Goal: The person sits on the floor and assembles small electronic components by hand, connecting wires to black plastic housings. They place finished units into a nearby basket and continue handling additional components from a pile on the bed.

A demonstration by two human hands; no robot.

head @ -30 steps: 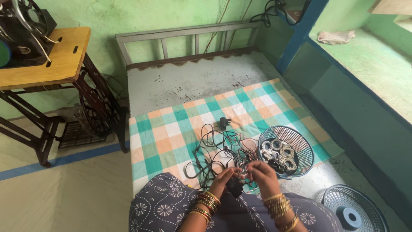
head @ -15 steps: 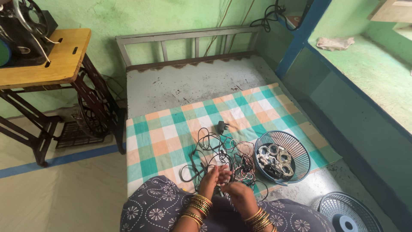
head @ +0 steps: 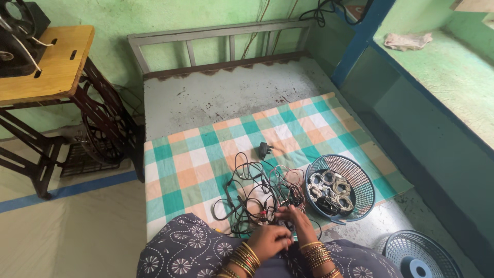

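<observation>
- A view looking down from the head of a seated person onto a metal-framed bed [head: 216, 98] with a bare, grey, stained surface.
- A checked cloth in teal, orange and white [head: 195, 164] covers the near part of the bed.
- A tangled heap of thin black and white cables [head: 257, 190] lies on the cloth, at its near edge, just in front of the person's lap.
- The left hand [head: 270, 241] sits at the near edge of the tangle, fingers curled inward into a loose fist; whether it grips a cable cannot be told.
- The right hand [head: 294, 220] rests on the tangle just beyond the left hand, its fingers bent and pinching among the strands; the exact cable held cannot be told.
- Both wrists carry stacks of gold, red and green bangles.
- A small black plug adapter [head: 263, 150] lies on the cloth on the far side of the tangle, its lead running into the heap.
- A round blue plastic mesh basket [head: 360, 180] stands on the cloth just right of the tangle, holding coiled white and grey cables.
- A round grey fan guard [head: 411, 252] lies on the bed right of the person, nearer than the basket.
- A treadle sewing machine stand with a wooden top [head: 56, 67] is well to the left of the bed.
</observation>
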